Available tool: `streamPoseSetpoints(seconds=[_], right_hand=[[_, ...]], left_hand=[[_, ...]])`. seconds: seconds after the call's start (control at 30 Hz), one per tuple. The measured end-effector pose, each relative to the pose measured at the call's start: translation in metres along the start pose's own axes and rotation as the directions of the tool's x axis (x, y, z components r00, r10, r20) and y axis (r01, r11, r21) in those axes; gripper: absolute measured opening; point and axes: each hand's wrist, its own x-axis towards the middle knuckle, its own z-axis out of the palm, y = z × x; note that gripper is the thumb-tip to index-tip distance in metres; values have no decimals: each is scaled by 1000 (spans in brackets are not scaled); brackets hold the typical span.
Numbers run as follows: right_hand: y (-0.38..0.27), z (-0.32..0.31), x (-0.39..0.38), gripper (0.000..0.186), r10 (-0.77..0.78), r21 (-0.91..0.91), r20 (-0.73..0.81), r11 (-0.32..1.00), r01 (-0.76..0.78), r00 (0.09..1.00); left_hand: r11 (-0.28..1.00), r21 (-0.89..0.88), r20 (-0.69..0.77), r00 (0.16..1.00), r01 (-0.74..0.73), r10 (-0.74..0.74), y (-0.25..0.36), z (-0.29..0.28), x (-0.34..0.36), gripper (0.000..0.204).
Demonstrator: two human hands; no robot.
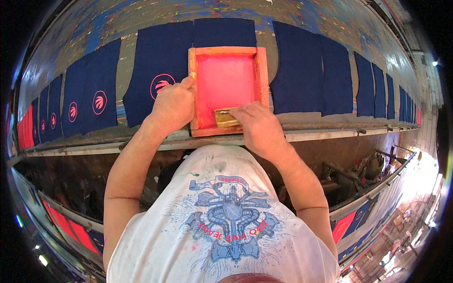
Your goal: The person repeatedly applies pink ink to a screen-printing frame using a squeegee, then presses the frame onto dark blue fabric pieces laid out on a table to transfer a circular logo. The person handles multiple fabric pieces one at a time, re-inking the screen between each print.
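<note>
A wooden screen printing frame (pixel 226 50) lies over a navy fabric panel (pixel 158 49) on the long table. Bright pink ink (pixel 225 82) coats the mesh inside it. My left hand (pixel 173 104) is closed on the frame's left side, its thumb or finger up along the wood. In my right hand (pixel 261 129) is a squeegee (pixel 226 118) with a yellowish, ink-stained handle, held at the near end of the mesh. Just left of the frame, part of a pink round emblem (pixel 163 84) shows on the navy cloth.
More navy panels with pink emblems (pixel 99 102) lie to the left. Plain navy panels (pixel 302 70) continue to the right. The table's near edge (pixel 321 135) runs in front of me. Behind me, another table holds red pieces (pixel 343 228) and navy ones.
</note>
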Motion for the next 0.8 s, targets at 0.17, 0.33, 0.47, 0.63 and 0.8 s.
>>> streamPoseSetpoints(seconds=[0.17, 0.33, 0.47, 0.63, 0.8], right_hand=[[-11, 7, -23, 43, 7, 15, 12, 1000, -8, 1000], [1, 38, -12, 43, -70, -138, -152, 989, 49, 986], [40, 30, 43, 42, -38, -167, -130, 986, 16, 991], [74, 12, 110, 44, -78, -146, -215, 988, 46, 974], [60, 14, 89, 52, -82, -195, -57, 978, 70, 995]], left_hand=[[1000, 5, 14, 1000, 6, -6, -4, 3, 1, 27], [999, -32, -33, 999, 9, -10, -3, 6, -3, 22], [999, -39, -37, 999, -17, 16, -5, 3, -1, 20], [1000, -6, -19, 1000, 0, 0, -2, 4, -1, 17], [1000, -15, 11, 1000, 4, -4, -2, 3, -1, 22]])
